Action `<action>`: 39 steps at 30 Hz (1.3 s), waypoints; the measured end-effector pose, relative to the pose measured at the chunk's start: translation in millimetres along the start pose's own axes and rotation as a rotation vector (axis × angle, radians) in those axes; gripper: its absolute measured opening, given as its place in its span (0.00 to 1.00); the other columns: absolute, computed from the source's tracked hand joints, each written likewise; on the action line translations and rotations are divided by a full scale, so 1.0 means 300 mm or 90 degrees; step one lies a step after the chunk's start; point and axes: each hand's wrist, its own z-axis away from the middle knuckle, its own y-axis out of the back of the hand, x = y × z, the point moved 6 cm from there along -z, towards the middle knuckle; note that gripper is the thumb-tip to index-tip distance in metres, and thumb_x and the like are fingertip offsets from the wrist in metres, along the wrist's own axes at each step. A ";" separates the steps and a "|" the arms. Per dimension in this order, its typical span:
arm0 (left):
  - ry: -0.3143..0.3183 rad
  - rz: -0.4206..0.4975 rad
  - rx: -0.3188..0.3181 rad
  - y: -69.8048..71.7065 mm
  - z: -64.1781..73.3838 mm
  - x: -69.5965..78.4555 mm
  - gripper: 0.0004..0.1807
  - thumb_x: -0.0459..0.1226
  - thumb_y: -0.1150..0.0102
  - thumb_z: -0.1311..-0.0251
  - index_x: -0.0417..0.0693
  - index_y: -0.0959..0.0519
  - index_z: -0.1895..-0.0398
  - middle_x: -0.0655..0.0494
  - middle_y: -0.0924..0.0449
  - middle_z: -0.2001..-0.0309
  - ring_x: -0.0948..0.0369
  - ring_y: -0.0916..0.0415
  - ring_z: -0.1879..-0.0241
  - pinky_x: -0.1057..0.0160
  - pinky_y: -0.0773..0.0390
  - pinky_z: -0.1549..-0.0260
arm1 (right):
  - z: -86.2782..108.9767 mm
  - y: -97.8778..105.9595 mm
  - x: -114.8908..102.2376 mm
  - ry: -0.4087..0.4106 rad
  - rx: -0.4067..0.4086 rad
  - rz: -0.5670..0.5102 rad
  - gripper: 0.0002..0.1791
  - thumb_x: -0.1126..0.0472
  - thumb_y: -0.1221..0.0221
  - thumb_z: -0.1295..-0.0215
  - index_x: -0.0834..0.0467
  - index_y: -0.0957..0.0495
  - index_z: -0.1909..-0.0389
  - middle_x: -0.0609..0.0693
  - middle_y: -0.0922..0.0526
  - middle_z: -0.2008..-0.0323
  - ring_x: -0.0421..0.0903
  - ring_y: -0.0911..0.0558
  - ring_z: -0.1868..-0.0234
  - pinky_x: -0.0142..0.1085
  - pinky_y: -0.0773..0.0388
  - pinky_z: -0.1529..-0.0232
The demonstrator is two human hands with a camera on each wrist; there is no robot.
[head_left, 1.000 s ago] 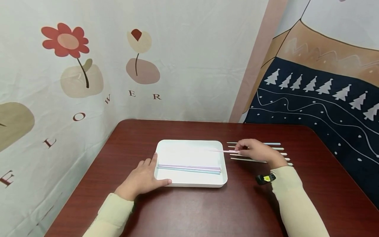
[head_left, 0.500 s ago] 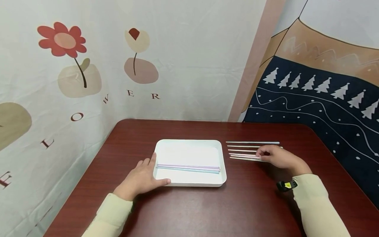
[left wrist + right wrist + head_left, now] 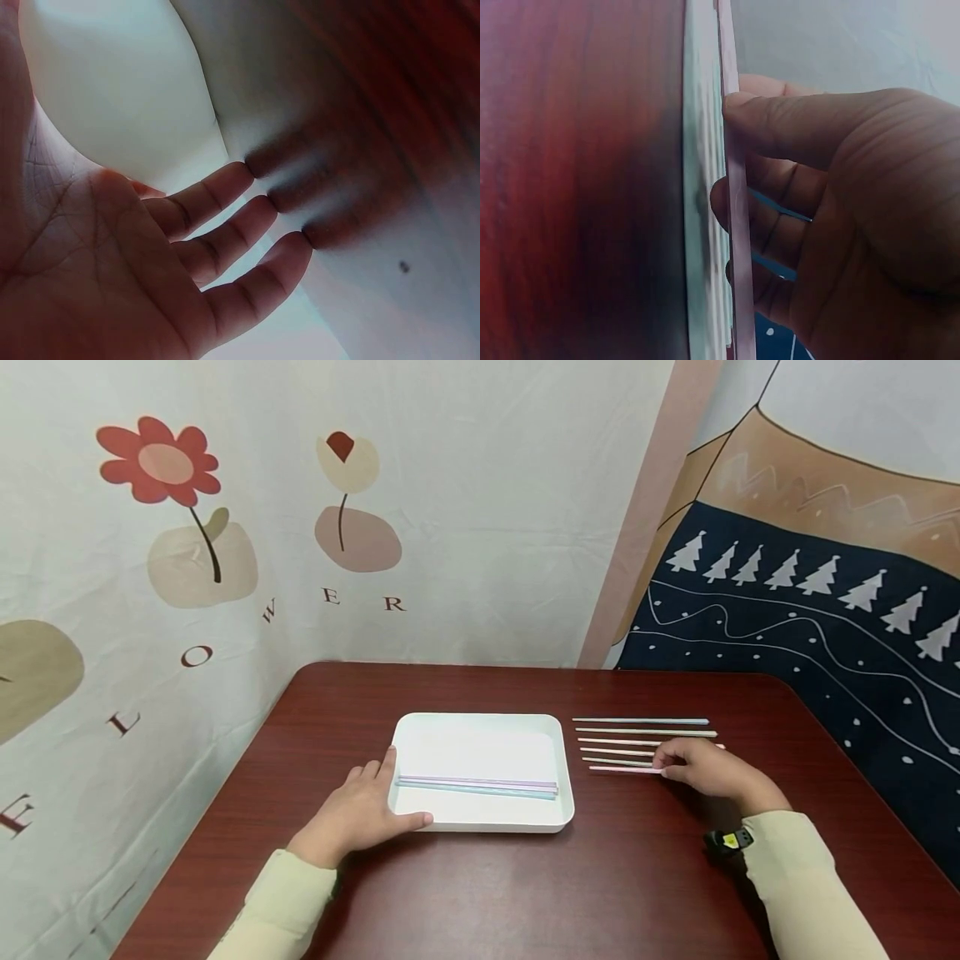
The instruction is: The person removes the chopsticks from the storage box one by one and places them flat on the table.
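Observation:
In the head view my right hand (image 3: 712, 768) pinches a pink chopstick (image 3: 618, 769) between thumb and fingertips, at the near side of a row. The right wrist view shows the thumb pressed on this pink chopstick (image 3: 740, 225), with pale green and whitish chopsticks (image 3: 697, 225) beside it. Several pale chopsticks lie side by side in that row, a light blue one (image 3: 641, 721) farthest back; my hand covers some of their right ends. My left hand (image 3: 356, 814) rests at the left end of a white tray (image 3: 480, 739), thumb along its front rim. Purple and light blue chopsticks (image 3: 476, 787) lie inside the tray.
The dark red wooden table (image 3: 480, 893) carries everything. Behind it hangs a pale cloth (image 3: 487, 527) with printed flowers and letters. A dark blue printed cloth (image 3: 795, 618) hangs at the right.
My right hand has drawn the pink chopstick rightward, away from the tray, then toward me to the near side of the row. My left hand and the tray have stayed in place.

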 end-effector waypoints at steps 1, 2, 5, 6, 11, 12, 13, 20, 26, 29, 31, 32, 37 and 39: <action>-0.002 0.000 0.003 0.001 0.000 0.001 0.71 0.77 0.45 0.54 0.31 0.53 0.23 0.33 0.34 0.35 0.34 0.38 0.36 0.42 0.32 0.42 | 0.000 -0.003 -0.001 0.001 -0.002 0.002 0.08 0.69 0.40 0.33 0.52 0.20 0.67 0.41 0.23 0.69 0.41 0.27 0.67 0.37 0.28 0.64; -0.006 -0.001 0.006 0.001 0.000 0.002 0.71 0.76 0.45 0.54 0.30 0.52 0.24 0.32 0.34 0.36 0.34 0.37 0.37 0.42 0.32 0.42 | -0.001 -0.007 -0.001 0.001 -0.005 0.001 0.08 0.70 0.40 0.33 0.52 0.20 0.67 0.41 0.23 0.69 0.40 0.28 0.67 0.37 0.28 0.64; -0.010 -0.001 0.009 0.001 0.002 0.003 0.71 0.76 0.44 0.54 0.29 0.51 0.24 0.32 0.34 0.35 0.35 0.37 0.37 0.42 0.32 0.42 | -0.003 -0.013 -0.003 0.001 -0.009 0.005 0.09 0.71 0.41 0.33 0.52 0.20 0.67 0.42 0.23 0.69 0.40 0.28 0.68 0.37 0.28 0.64; -0.010 0.000 0.009 0.001 0.002 0.002 0.71 0.76 0.44 0.54 0.29 0.51 0.24 0.32 0.34 0.35 0.35 0.37 0.37 0.42 0.32 0.42 | -0.003 -0.014 -0.005 0.002 -0.011 0.007 0.09 0.71 0.41 0.33 0.52 0.20 0.67 0.41 0.23 0.69 0.41 0.28 0.68 0.38 0.28 0.64; -0.005 0.002 0.003 0.003 0.005 0.002 0.71 0.76 0.45 0.54 0.29 0.52 0.24 0.31 0.35 0.35 0.34 0.39 0.36 0.42 0.33 0.41 | -0.006 -0.019 -0.011 0.003 -0.011 0.018 0.10 0.71 0.41 0.34 0.51 0.20 0.68 0.41 0.23 0.69 0.41 0.27 0.68 0.39 0.28 0.64; -0.005 0.002 0.002 0.004 0.006 0.002 0.71 0.76 0.45 0.54 0.29 0.52 0.24 0.31 0.35 0.35 0.34 0.39 0.36 0.42 0.33 0.41 | -0.007 -0.020 -0.012 0.003 -0.010 0.021 0.10 0.71 0.41 0.34 0.51 0.20 0.68 0.41 0.23 0.70 0.41 0.27 0.68 0.39 0.29 0.64; -0.005 0.003 0.003 0.005 0.006 0.003 0.71 0.76 0.44 0.54 0.29 0.52 0.24 0.31 0.35 0.35 0.34 0.39 0.35 0.42 0.33 0.41 | -0.008 -0.022 -0.011 0.002 -0.010 0.023 0.10 0.71 0.41 0.34 0.51 0.20 0.68 0.41 0.23 0.70 0.41 0.28 0.68 0.39 0.29 0.64; -0.006 0.007 0.005 0.007 0.005 0.004 0.70 0.75 0.44 0.53 0.29 0.51 0.24 0.30 0.36 0.34 0.33 0.40 0.35 0.41 0.34 0.40 | -0.013 -0.035 0.002 -0.008 -0.013 0.031 0.11 0.72 0.41 0.35 0.50 0.21 0.69 0.41 0.24 0.72 0.41 0.29 0.71 0.38 0.31 0.67; -0.007 0.009 0.001 0.007 0.004 0.005 0.70 0.75 0.44 0.53 0.29 0.52 0.24 0.30 0.37 0.33 0.33 0.41 0.34 0.41 0.34 0.40 | -0.014 -0.041 0.008 -0.022 -0.012 0.028 0.11 0.71 0.40 0.35 0.51 0.21 0.68 0.42 0.26 0.74 0.41 0.30 0.72 0.38 0.31 0.69; -0.007 0.008 0.001 0.007 0.004 0.003 0.70 0.76 0.44 0.54 0.29 0.52 0.24 0.30 0.36 0.33 0.34 0.40 0.34 0.41 0.33 0.41 | -0.013 -0.041 0.004 -0.017 -0.007 0.028 0.10 0.72 0.40 0.36 0.51 0.21 0.68 0.42 0.28 0.75 0.40 0.30 0.73 0.37 0.32 0.69; -0.006 0.008 0.000 0.007 0.004 0.002 0.70 0.76 0.44 0.54 0.30 0.52 0.24 0.31 0.36 0.34 0.34 0.40 0.35 0.41 0.33 0.41 | -0.013 -0.043 0.002 -0.013 -0.003 0.028 0.10 0.72 0.40 0.36 0.52 0.21 0.68 0.42 0.28 0.75 0.40 0.31 0.73 0.37 0.32 0.69; -0.005 0.008 0.000 0.007 0.004 0.002 0.71 0.76 0.45 0.54 0.30 0.52 0.24 0.31 0.36 0.34 0.34 0.40 0.35 0.41 0.33 0.41 | -0.012 -0.044 0.000 -0.011 -0.002 0.026 0.10 0.72 0.40 0.36 0.52 0.21 0.68 0.42 0.28 0.75 0.40 0.31 0.73 0.37 0.33 0.70; -0.005 0.010 -0.001 0.005 0.004 0.000 0.71 0.76 0.45 0.54 0.30 0.51 0.24 0.30 0.36 0.33 0.33 0.41 0.34 0.41 0.34 0.41 | -0.011 -0.049 -0.005 -0.014 -0.001 0.019 0.10 0.72 0.40 0.36 0.53 0.21 0.67 0.42 0.29 0.76 0.40 0.32 0.74 0.37 0.34 0.70; -0.006 0.011 -0.001 0.003 0.003 -0.001 0.71 0.77 0.45 0.54 0.30 0.51 0.24 0.30 0.36 0.34 0.33 0.40 0.34 0.41 0.34 0.41 | -0.011 -0.050 -0.005 -0.015 -0.003 0.021 0.09 0.72 0.40 0.36 0.53 0.21 0.67 0.42 0.29 0.75 0.40 0.31 0.74 0.37 0.33 0.70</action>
